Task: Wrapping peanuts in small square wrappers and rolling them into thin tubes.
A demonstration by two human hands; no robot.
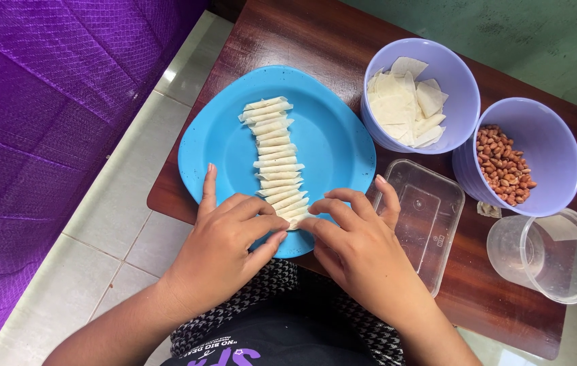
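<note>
- left hand [224, 247] and right hand [356, 247] pinch the nearest roll [296, 221] from either end
- roll's long axis runs across, hand to hand
- row of rolls [273, 152] extends away along blue plate [343, 135]

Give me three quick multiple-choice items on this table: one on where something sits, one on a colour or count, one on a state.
1. Where do the rolled pastry sticks lie?
A. In a row on the blue plate
B. In the clear rectangular container
C. On the floor tiles

2. How many lilac bowls stand on the wooden table?
A. One
B. Two
C. Four

3. What state is the clear rectangular container in?
A. Full of peanuts
B. Closed with a lid
C. Open and empty

Answers:
1 A: the sticks run down the plate's middle, and the left hand and right hand meet at the row's near end.
2 B: the bowl of wrapper pieces and the bowl of peanuts.
3 C: its bottom shows bare, with no lid on it.
</note>
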